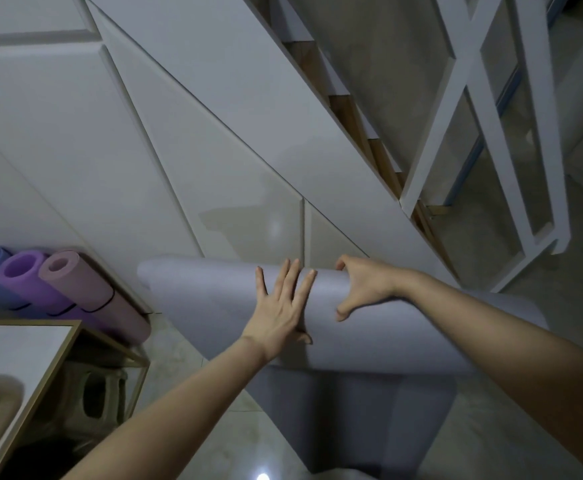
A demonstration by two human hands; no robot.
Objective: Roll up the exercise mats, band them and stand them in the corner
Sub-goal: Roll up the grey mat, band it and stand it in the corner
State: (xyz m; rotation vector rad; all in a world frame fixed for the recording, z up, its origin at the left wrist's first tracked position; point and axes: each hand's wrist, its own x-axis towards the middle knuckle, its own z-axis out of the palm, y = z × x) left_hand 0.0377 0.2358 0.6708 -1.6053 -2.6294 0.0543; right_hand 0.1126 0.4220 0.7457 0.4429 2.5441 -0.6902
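While left hand (279, 308) presses flat, right hand (364, 289) grips grey mat (196, 299) — part-rolled.

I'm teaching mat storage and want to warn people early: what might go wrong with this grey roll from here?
1. The left hand lies flat on the grey mat; only the right hand curls over it, so the roll may spring loose.
2. It has no band visible, unlike the banded pink mat nearby; letting go would likely unroll it.

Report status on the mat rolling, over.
Left hand flat on grey mat, right hand curled over its roll. Part rolled, no band seen. Three rolled mats at left, clear.
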